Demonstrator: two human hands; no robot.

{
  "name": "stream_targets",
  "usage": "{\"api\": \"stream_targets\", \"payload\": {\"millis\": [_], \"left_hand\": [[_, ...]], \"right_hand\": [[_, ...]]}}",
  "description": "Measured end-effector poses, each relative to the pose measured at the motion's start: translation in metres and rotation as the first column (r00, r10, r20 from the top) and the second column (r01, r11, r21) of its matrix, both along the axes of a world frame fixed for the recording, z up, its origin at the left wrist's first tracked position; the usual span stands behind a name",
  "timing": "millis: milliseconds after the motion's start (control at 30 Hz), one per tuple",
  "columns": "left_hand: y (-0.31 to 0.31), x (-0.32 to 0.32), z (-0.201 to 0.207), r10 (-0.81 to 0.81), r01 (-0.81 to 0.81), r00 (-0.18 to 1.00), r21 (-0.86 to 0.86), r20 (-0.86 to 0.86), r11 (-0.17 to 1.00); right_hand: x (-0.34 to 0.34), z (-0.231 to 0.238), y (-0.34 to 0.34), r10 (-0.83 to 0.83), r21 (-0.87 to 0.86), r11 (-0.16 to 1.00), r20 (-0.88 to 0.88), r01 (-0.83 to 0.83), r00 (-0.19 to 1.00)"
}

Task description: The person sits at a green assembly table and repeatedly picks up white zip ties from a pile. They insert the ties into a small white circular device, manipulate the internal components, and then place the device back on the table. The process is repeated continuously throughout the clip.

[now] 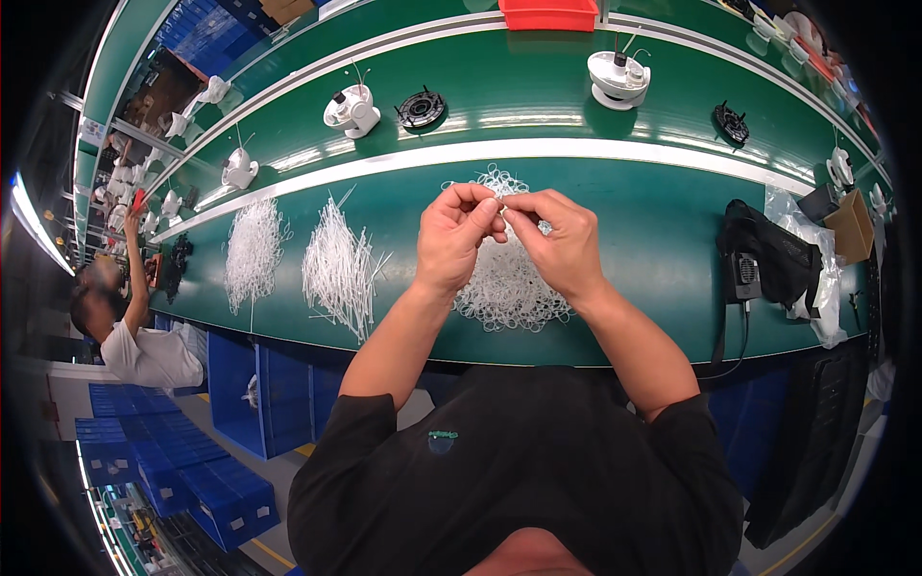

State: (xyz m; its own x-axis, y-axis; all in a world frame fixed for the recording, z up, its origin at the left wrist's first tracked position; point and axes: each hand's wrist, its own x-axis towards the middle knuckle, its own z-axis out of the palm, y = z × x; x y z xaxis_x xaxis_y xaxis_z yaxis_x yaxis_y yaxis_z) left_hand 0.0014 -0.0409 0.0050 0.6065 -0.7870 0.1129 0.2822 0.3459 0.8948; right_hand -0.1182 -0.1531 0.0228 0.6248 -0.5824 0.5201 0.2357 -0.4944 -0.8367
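My left hand [451, 240] and my right hand [562, 240] meet over a heap of looped white cable ties [509, 293] on the green bench. Thumbs and forefingers of both are pinched together at one small white cable tie [502, 207], mostly hidden by the fingers. Left of my hands lies a pile of straight white cable ties [338, 264]. Farther left is a second pile of straight white ties [253, 252].
Beyond a white rail, white rounded housings [618, 81] with wires and black round parts [422, 109] sit on a green surface. A black bag [754, 250] and clear plastic lie right. A red bin [547, 14] stands at the back; a co-worker [144, 336] is at left.
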Motion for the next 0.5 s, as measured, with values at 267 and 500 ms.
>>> {"api": "stream_targets", "payload": {"millis": [267,500], "left_hand": [[-0.0019,-0.0019,-0.0011,0.017,-0.017,1.000,0.000,-0.023,1.000],[-0.0013,-0.0023,-0.0014,0.038,-0.044,0.995,0.061,0.097,0.997]], "right_hand": [[-0.0020,-0.0029,-0.0016,0.000,0.034,0.999,-0.025,0.001,1.000],[-0.0044,-0.0008,-0.0036,0.010,0.022,1.000,-0.063,-0.009,0.998]]}}
